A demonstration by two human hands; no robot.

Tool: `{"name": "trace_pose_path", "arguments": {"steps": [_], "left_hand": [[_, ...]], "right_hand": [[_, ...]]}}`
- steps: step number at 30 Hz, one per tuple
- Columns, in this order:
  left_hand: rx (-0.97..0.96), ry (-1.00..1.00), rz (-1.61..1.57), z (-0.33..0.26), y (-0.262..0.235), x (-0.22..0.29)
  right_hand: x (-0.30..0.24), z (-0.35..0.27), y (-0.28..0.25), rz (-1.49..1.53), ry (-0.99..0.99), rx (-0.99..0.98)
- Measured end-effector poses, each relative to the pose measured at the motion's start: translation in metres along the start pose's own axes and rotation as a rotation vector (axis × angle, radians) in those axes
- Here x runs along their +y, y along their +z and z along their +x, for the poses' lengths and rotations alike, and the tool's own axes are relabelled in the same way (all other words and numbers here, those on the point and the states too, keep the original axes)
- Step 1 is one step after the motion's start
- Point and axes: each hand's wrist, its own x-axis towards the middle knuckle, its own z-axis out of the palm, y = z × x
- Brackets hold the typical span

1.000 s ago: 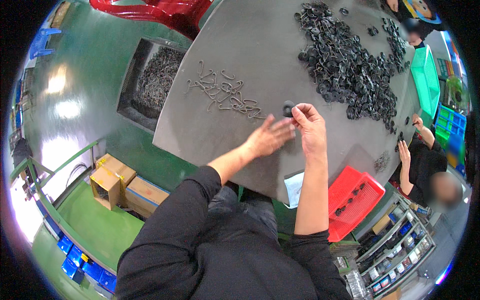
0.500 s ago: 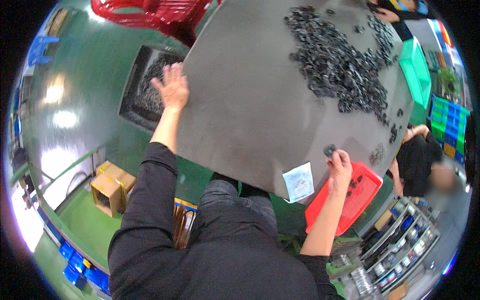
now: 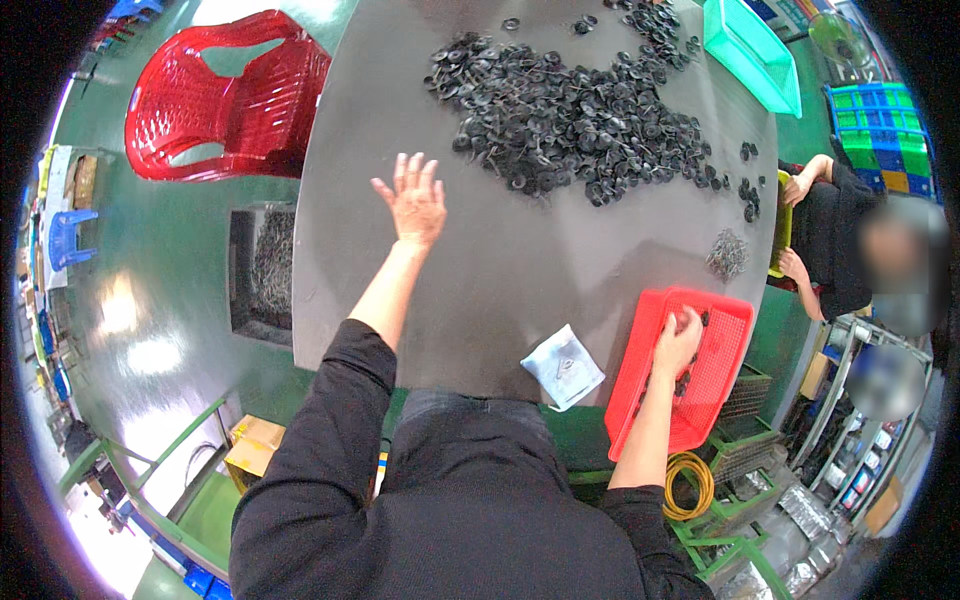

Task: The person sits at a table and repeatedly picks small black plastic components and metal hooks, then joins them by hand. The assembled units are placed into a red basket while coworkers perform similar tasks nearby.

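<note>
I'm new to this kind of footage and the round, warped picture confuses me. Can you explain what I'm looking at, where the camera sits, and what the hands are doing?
The camera is worn on a person's head and looks down; its fisheye lens bends straight edges. The dark sleeves at the bottom are that person's own arms. The left hand is spread open over the grey table, holding nothing. The right hand reaches into a red basket at the table's edge; whether it grips anything is unclear. On the table lie a pile of black ring-shaped parts and a small plastic bag. A red chair stands to the left, and another person works at the right.
</note>
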Motion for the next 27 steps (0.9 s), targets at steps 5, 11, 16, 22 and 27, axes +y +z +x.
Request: {"name": "trace_pose_path", "arguments": {"steps": [5,11,16,22,27], "left_hand": [[-0.083,0.077,-0.244,0.012,0.014,0.072],[-0.282,-0.113,-0.032,-0.079,0.006,-0.023],[0.022,-0.640,0.189,-0.141,0.013,-0.199],[0.187,-0.348,0.192,-0.054,0.003,-0.183],[0.149,-0.083,-0.221,0.035,0.002,-0.060]], "right_hand": [[-0.109,0.060,0.082,0.206,-0.298,-0.265],[-0.187,0.088,0.214,0.112,-0.348,-0.398],[-0.212,0.084,0.246,0.083,-0.363,-0.373],[-0.186,0.039,0.222,0.065,-0.413,-0.526],[-0.165,-0.009,0.169,0.037,-0.342,-0.694]]}}
